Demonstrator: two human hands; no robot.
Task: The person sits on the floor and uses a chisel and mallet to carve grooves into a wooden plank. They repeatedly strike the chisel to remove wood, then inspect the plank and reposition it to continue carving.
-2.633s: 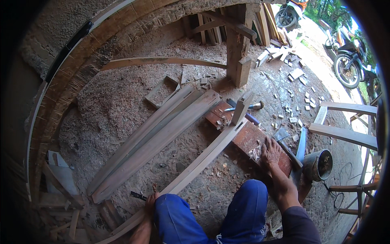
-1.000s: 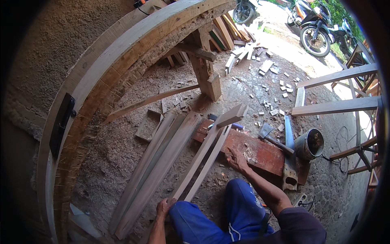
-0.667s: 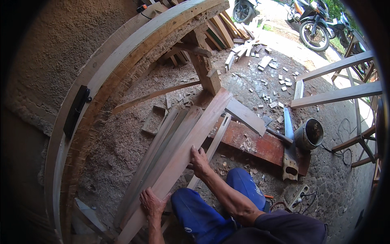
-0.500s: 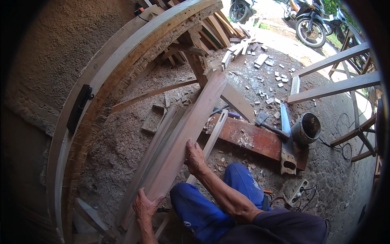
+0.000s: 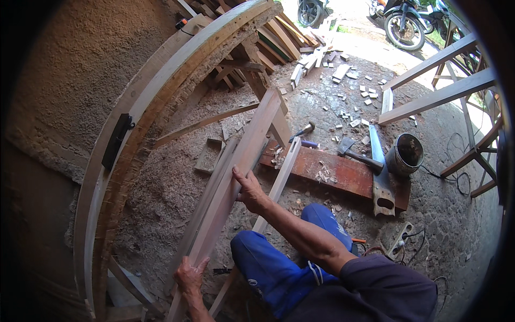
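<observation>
MARKINGS AND LABELS — NONE LEGIBLE

No text, number or sign can be read. Letter-like marks occur on the blue trousers (image 5: 271,261): a white marking (image 5: 341,231) on the right leg, near the knee, and a small pale emblem (image 5: 252,282) on the left leg — both too small and blurred to decipher.

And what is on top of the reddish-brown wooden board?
Pale shavings lie on the board; a wooden-handled handsaw crosses its right end, a slotted pale wooden bar its left. A grey-headed hatchet lies at its far edge. What they cover cannot be seen.
</observation>
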